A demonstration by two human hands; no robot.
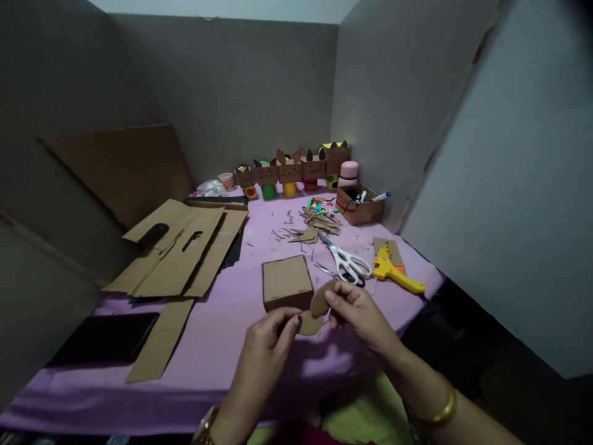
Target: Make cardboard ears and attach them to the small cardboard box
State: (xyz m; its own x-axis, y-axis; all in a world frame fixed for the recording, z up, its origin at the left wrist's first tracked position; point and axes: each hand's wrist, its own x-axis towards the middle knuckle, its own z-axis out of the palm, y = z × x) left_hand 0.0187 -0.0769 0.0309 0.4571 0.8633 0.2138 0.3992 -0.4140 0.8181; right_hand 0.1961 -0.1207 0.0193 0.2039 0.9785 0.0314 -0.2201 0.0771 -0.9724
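Observation:
My left hand [271, 340] pinches a rounded cardboard piece [310, 324] between thumb and fingers. A second oval cardboard piece [321, 300] is pinched in my right hand [354, 309], and its lower end overlaps the first piece. Just beyond my hands sits a small cardboard box [287, 278] with dark-marked edges. White-handled scissors [347, 262] lie behind my right hand, with a dark-handled pair of scissors [328, 270] partly under them. The yellow glue gun [393, 272] rests on a cardboard scrap to the right.
Cardboard sheets [185, 247], a cardboard strip [162, 346] and a black tablet-like slab [104, 339] lie at left. Cardboard scraps [322, 220] cover the middle. Several animal-faced cardboard figures [290, 170] line the back, beside a pink-lidded container [349, 172] and a box of pens [359, 210].

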